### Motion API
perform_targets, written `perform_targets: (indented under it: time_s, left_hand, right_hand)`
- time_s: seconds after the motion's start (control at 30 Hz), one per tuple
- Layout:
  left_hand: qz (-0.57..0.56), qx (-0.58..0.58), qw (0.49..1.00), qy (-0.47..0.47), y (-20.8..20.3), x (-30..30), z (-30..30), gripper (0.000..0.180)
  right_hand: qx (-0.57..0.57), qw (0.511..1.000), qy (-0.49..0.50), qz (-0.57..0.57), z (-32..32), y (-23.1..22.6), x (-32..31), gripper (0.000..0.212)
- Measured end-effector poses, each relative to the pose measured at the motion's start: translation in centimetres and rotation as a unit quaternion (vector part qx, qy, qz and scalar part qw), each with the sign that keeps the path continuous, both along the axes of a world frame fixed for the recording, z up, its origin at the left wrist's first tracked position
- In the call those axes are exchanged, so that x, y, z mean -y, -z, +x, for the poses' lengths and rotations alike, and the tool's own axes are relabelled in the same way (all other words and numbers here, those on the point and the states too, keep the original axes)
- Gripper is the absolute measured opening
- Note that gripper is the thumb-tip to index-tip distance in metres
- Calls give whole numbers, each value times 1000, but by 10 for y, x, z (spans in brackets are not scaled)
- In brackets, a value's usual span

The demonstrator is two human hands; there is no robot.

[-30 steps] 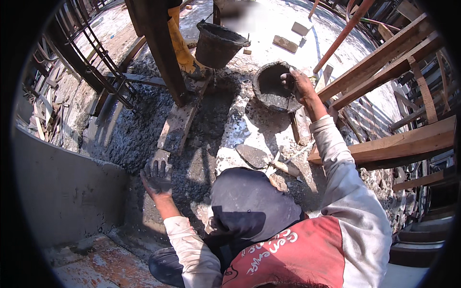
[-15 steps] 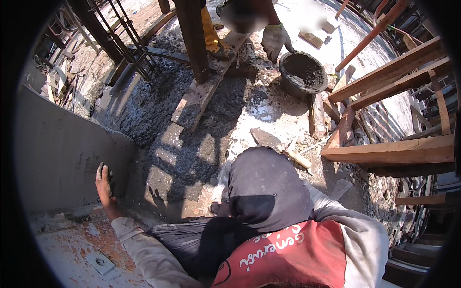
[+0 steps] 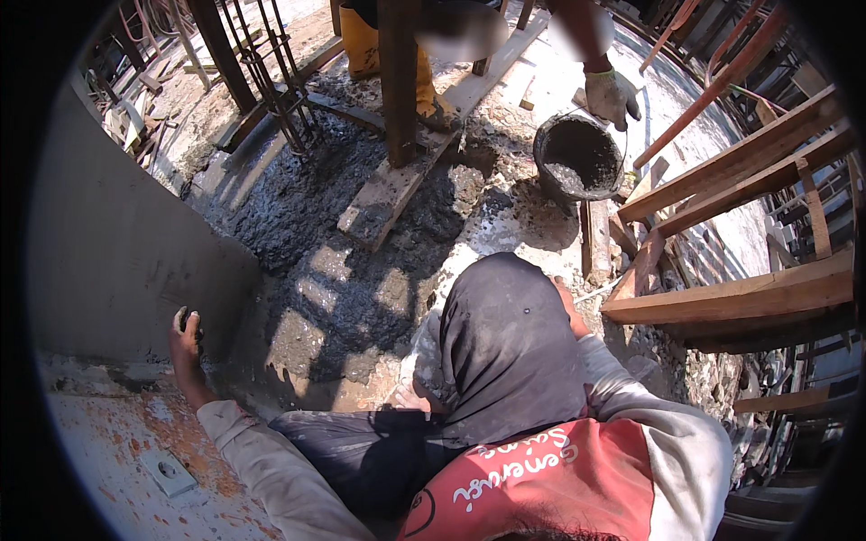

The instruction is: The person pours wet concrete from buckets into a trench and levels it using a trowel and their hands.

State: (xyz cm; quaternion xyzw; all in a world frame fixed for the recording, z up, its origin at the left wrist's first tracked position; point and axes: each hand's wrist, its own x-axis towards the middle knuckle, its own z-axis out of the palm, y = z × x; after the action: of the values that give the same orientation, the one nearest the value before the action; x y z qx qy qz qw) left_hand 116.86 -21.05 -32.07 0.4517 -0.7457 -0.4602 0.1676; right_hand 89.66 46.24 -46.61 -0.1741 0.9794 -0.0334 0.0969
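My left hand (image 3: 187,338) is raised beside the smooth grey plastered wall (image 3: 117,243), fingers loosely bent and apart, with dark smears on them. Whether it touches the wall I cannot tell. My right hand (image 3: 570,311) shows only in part past my dark-trousered knee, which hides its fingers and anything in them. Wet grey mortar (image 3: 356,311) lies spread on the ground ahead of me. Beyond it, a co-worker's gloved hand (image 3: 612,97) is at the handle of a black bucket (image 3: 577,185) with mortar inside; the bucket is tilted toward me.
A wooden post (image 3: 400,99) stands on a mortar-smeared plank (image 3: 397,198). Rebar (image 3: 280,90) rises at the far left, near the co-worker's yellow boots (image 3: 424,95). Timber beams (image 3: 731,293) line the right side. A wall socket (image 3: 168,472) sits at lower left.
The gloved hand has moved right to the bucket's handle, and the bucket has tipped. My right hand has come into sight past my knee; the trowel there is now hidden. My left hand shifted slightly left.
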Motion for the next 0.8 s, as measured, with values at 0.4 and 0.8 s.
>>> perform_targets:
  time_s: [0.4, 0.8]
  left_hand:
    - [10, 14, 1000, 12, 5, 12, 16, 57]
    - [-7, 18, 997, 75, -24, -20, -9, 53]
  right_hand:
    - [30, 991, -21, -132, -41, -59, 7, 32]
    - [201, 800, 257, -504, -93, 4, 10, 38]
